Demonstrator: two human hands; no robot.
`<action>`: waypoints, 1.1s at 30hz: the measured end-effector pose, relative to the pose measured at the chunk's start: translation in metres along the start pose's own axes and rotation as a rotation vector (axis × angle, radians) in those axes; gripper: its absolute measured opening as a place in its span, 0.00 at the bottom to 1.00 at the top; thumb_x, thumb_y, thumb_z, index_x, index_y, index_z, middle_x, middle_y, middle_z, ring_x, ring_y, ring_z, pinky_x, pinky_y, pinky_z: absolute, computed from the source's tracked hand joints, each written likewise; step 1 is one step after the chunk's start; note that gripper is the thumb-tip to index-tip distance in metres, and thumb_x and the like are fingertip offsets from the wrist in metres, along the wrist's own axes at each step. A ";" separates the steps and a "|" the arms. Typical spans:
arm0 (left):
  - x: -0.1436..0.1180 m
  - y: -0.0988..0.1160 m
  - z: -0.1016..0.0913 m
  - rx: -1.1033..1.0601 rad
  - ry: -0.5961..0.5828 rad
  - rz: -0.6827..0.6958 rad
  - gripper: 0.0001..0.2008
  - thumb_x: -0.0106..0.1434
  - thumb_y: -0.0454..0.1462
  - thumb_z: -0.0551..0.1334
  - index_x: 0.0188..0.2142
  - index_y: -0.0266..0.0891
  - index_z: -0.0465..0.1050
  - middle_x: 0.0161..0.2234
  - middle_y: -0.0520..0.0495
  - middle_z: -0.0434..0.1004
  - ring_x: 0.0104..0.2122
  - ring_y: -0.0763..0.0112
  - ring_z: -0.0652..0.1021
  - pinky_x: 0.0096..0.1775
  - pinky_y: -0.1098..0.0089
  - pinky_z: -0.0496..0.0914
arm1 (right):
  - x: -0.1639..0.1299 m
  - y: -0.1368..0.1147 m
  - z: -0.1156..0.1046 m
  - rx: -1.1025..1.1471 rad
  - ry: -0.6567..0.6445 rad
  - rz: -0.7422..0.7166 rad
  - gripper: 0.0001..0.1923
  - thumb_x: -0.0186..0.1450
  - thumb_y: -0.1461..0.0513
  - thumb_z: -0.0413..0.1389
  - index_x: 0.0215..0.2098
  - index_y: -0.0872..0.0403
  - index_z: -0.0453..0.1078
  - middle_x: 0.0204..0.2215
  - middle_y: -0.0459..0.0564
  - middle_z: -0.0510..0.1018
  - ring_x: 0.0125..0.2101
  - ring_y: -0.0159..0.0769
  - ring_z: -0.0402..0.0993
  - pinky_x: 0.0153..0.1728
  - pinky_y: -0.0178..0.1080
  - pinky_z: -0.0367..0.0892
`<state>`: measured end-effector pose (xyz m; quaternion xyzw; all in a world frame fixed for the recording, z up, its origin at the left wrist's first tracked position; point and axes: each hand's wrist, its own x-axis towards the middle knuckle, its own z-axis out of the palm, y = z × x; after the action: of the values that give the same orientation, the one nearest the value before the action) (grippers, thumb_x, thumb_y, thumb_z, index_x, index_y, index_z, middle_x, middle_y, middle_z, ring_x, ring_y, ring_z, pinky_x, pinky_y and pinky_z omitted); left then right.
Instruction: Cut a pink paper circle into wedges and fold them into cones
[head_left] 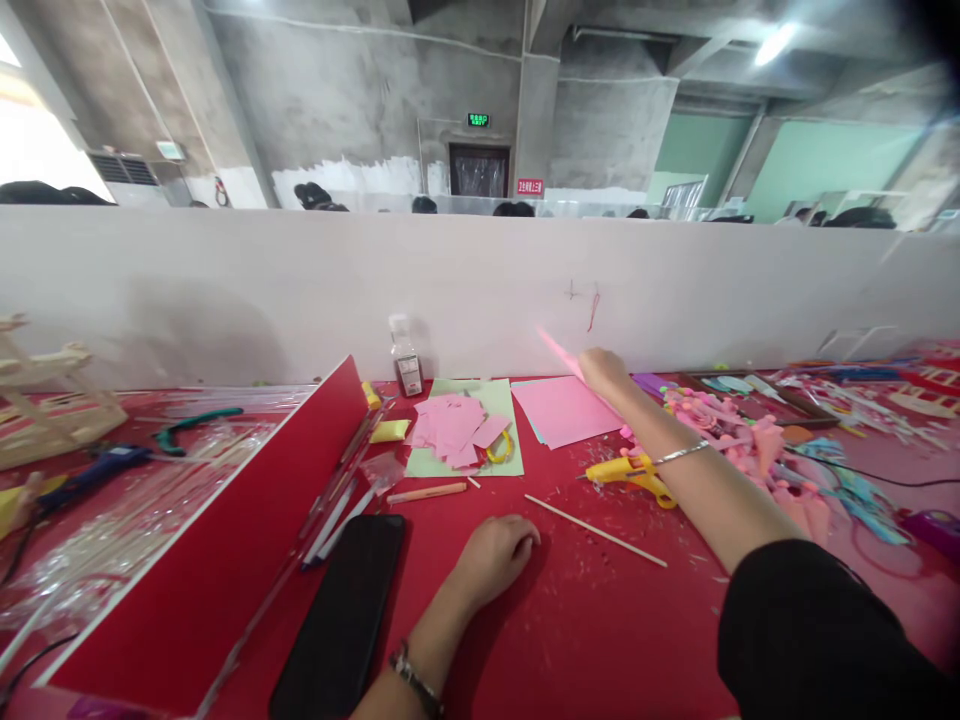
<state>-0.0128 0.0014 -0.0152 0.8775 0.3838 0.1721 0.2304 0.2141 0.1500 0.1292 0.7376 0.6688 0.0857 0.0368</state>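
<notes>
My right hand (602,370) reaches far forward, closed on a thin sheet of pink paper (559,350) that is raised nearly edge-on and blurred. Just below lies a stack of pink paper sheets (574,412) with a pale blue edge showing. My left hand (496,556) rests on the red table (570,640), its fingers curled with nothing visible in them. Close to it are a thin wooden stick (596,530) and an orange pencil-like stick (427,493). Under my right forearm sits a yellow glue gun (631,476). Cut pink paper pieces (454,428) lie on a green sheet (517,462).
A black phone (341,615) lies left of my left hand, beside an upright red board (225,560). A small bottle (406,357) stands by the white partition (480,290). Pink craft pieces (750,440) are heaped at right. Wrapped sticks (165,510) lie at left.
</notes>
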 end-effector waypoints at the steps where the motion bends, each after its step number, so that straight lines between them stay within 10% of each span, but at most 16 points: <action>1: 0.000 0.000 0.000 0.002 -0.003 -0.001 0.12 0.58 0.31 0.49 0.35 0.40 0.70 0.33 0.49 0.74 0.32 0.72 0.72 0.36 0.74 0.62 | -0.004 0.000 -0.009 0.001 0.046 0.005 0.13 0.64 0.64 0.48 0.43 0.65 0.67 0.40 0.63 0.72 0.42 0.43 0.70 0.39 0.40 0.64; 8: 0.002 0.002 -0.001 -0.014 -0.020 -0.028 0.12 0.56 0.32 0.51 0.35 0.39 0.71 0.33 0.48 0.74 0.32 0.71 0.71 0.36 0.72 0.62 | -0.060 -0.005 -0.049 0.007 0.285 -0.063 0.16 0.65 0.67 0.40 0.42 0.63 0.67 0.36 0.63 0.75 0.38 0.45 0.72 0.34 0.38 0.62; 14: 0.003 0.008 -0.011 -0.078 -0.081 -0.030 0.12 0.54 0.34 0.54 0.36 0.38 0.72 0.30 0.48 0.73 0.27 0.72 0.70 0.31 0.74 0.63 | -0.120 -0.012 -0.036 0.187 0.528 -0.363 0.19 0.64 0.69 0.42 0.52 0.56 0.60 0.41 0.56 0.73 0.37 0.39 0.71 0.35 0.37 0.65; 18: -0.013 0.011 -0.036 -0.170 -0.047 -0.025 0.13 0.56 0.38 0.53 0.38 0.37 0.72 0.36 0.46 0.74 0.33 0.69 0.72 0.37 0.71 0.65 | -0.162 -0.024 -0.004 0.409 0.454 -0.639 0.21 0.62 0.71 0.41 0.52 0.55 0.62 0.46 0.55 0.70 0.46 0.38 0.66 0.45 0.40 0.64; 23: -0.058 -0.006 -0.076 -0.967 0.476 -0.364 0.19 0.56 0.46 0.54 0.41 0.36 0.69 0.32 0.46 0.75 0.30 0.68 0.73 0.36 0.68 0.67 | -0.220 -0.038 0.050 0.675 0.229 -0.741 0.27 0.57 0.74 0.41 0.50 0.52 0.65 0.51 0.54 0.67 0.51 0.38 0.63 0.51 0.40 0.61; 25: -0.075 -0.016 -0.083 -1.175 0.495 -0.515 0.23 0.57 0.50 0.50 0.43 0.36 0.67 0.28 0.48 0.74 0.23 0.72 0.72 0.29 0.69 0.68 | -0.238 -0.037 0.071 0.749 0.115 -0.717 0.29 0.54 0.75 0.41 0.49 0.49 0.67 0.51 0.50 0.67 0.51 0.37 0.63 0.51 0.37 0.60; 29: -0.103 -0.020 -0.077 -1.122 0.472 -0.853 0.27 0.58 0.50 0.48 0.52 0.38 0.57 0.25 0.49 0.73 0.17 0.72 0.71 0.21 0.70 0.67 | -0.260 -0.028 0.104 0.900 -0.031 -0.670 0.32 0.51 0.75 0.42 0.49 0.45 0.66 0.54 0.44 0.64 0.53 0.34 0.60 0.54 0.37 0.56; 33: -0.117 -0.007 -0.061 -0.756 0.483 -0.685 0.36 0.49 0.45 0.63 0.55 0.38 0.53 0.44 0.40 0.72 0.40 0.61 0.75 0.41 0.63 0.68 | -0.268 -0.015 0.115 1.001 -0.079 -0.649 0.30 0.53 0.75 0.41 0.46 0.44 0.68 0.53 0.43 0.65 0.53 0.33 0.60 0.54 0.37 0.56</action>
<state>-0.1216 -0.0659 0.0171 0.4948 0.6003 0.4088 0.4773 0.1948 -0.1072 -0.0066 0.4256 0.8172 -0.2832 -0.2661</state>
